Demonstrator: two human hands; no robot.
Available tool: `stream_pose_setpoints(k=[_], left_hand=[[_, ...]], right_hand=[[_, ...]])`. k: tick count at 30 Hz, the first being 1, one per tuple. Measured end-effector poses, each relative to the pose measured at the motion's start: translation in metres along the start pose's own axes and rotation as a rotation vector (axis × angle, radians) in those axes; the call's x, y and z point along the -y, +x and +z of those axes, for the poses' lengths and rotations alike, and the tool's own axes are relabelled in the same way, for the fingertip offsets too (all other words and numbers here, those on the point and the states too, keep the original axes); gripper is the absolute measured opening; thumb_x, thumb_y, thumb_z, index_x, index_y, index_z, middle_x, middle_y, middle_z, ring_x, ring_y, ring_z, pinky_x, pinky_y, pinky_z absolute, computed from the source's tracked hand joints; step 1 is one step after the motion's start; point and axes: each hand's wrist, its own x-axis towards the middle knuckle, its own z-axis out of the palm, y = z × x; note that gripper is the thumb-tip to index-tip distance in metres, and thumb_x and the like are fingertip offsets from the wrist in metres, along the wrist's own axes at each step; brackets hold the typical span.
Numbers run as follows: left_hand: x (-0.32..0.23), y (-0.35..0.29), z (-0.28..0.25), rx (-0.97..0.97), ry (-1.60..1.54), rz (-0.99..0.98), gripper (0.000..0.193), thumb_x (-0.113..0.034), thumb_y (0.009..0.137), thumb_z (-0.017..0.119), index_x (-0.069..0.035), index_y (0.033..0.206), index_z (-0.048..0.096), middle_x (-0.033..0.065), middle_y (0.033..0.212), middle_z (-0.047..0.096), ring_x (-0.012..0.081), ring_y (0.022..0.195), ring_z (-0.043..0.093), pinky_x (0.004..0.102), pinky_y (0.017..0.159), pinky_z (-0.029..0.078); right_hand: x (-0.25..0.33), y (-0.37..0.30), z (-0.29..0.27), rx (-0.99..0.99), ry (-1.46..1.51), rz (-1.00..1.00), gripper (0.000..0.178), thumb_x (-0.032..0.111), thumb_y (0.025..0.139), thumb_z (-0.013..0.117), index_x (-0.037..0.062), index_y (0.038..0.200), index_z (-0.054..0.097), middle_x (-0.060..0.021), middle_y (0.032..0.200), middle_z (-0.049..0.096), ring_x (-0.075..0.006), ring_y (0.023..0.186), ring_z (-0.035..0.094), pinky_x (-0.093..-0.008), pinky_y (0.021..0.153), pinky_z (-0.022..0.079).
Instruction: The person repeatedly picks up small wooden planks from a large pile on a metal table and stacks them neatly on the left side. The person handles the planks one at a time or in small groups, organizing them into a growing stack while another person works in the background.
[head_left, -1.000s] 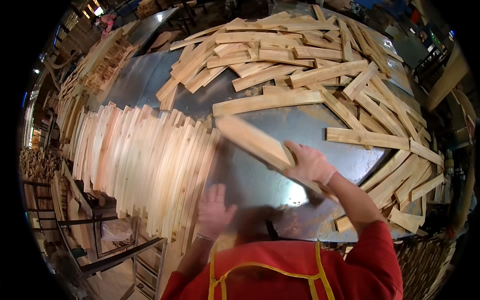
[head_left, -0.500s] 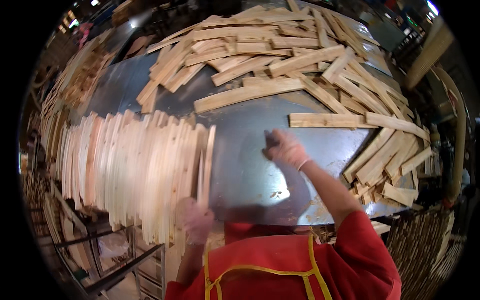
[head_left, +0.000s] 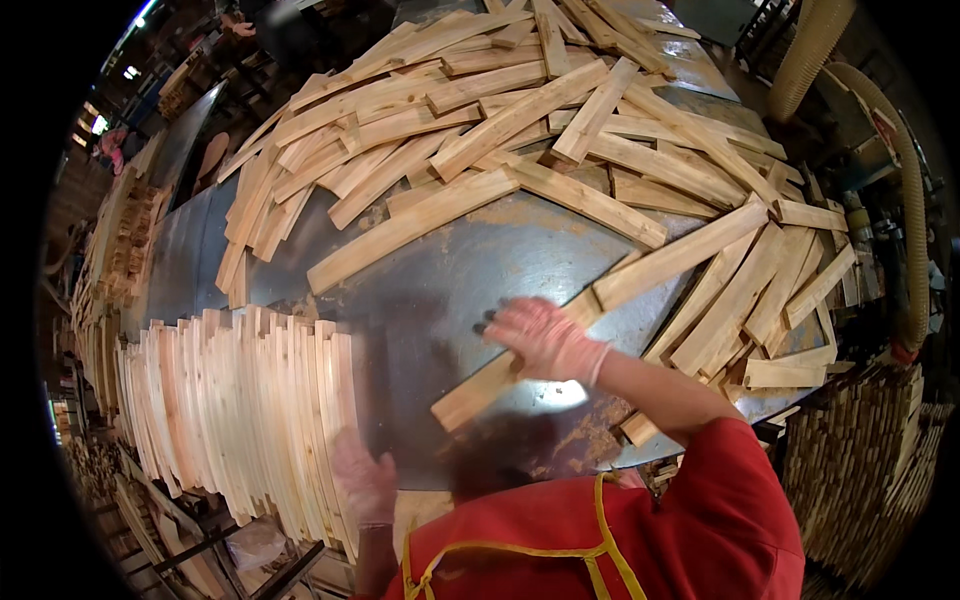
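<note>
My right hand, in a thin clear glove with dark fingertips, lies across a pale wooden board and grips it. This board slants over the metal tabletop, its lower left end nearest me. Its far end meets another board. On the left, my left hand, also gloved, is beside the near right end of a row of boards standing on edge. Its thumb is apart from the fingers, and it holds nothing that I can see; slight blur hides whether it touches the last board.
A loose heap of boards covers the far side of the table, and more boards lie to the right. Stacked wood stands at the lower right. A ribbed hose hangs at the right. Sawdust dots the tabletop.
My right hand has come down onto a board, which has swung from level to slanting and moved toward me and left. My left hand stays by the row. The view has shifted.
</note>
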Motion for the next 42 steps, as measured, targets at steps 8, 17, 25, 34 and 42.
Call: stream_pose_setpoints(k=[8,17,25,34,42], left_hand=[[-0.18,0.031,-0.043,0.233,-0.152,0.495,0.099,-0.058,0.083,0.08,-0.012,0.162,0.042,0.0132,0.153,0.054,0.0371,0.14,0.051,0.0502,0.117,0.04],[-0.092,-0.008,-0.036,0.566,-0.919,0.005,0.072,-0.046,0.094,0.068,-0.01,0.155,0.053,0.0203,0.149,0.062,0.0393,0.137,0.059,0.0462,0.114,0.046],[-0.022,-0.048,-0.055,0.791,-0.696,0.0,0.069,-0.04,0.095,0.071,-0.004,0.152,0.054,0.0214,0.144,0.065,0.0379,0.134,0.061,0.045,0.111,0.049],[0.006,-0.018,-0.008,-0.102,-0.156,0.008,0.091,-0.044,0.085,0.077,-0.004,0.159,0.041,0.0162,0.166,0.038,0.0393,0.155,0.032,0.0587,0.125,0.025],[0.02,-0.002,0.017,-0.334,0.012,0.092,0.076,-0.024,0.081,0.074,-0.006,0.15,0.047,0.018,0.151,0.046,0.0441,0.144,0.041,0.0606,0.118,0.034]], right_hand=[[-0.184,-0.109,-0.079,0.683,-0.382,0.575,0.084,0.039,0.077,0.078,0.0197,0.155,0.051,-0.0111,0.142,0.065,-0.0343,0.137,0.058,-0.0547,0.113,0.043],[-0.089,-0.064,-0.034,0.044,0.738,0.749,0.086,0.06,0.086,0.075,0.0052,0.146,0.048,-0.0171,0.1,0.073,-0.0272,0.086,0.074,-0.0387,0.072,0.058],[0.118,0.067,0.091,0.37,0.6,0.463,0.044,0.04,0.11,0.048,0.0059,0.132,0.064,-0.0245,0.121,0.067,-0.0377,0.109,0.07,-0.0462,0.095,0.056],[0.208,0.166,0.122,0.546,0.61,0.026,0.056,0.046,0.097,0.061,0.0082,0.138,0.063,-0.0271,0.124,0.07,-0.0383,0.116,0.068,-0.0453,0.103,0.053],[0.022,0.245,0.018,-0.055,0.035,0.2,0.052,0.031,0.092,0.066,0.0095,0.14,0.062,-0.0191,0.135,0.068,-0.038,0.123,0.066,-0.0464,0.104,0.052]])
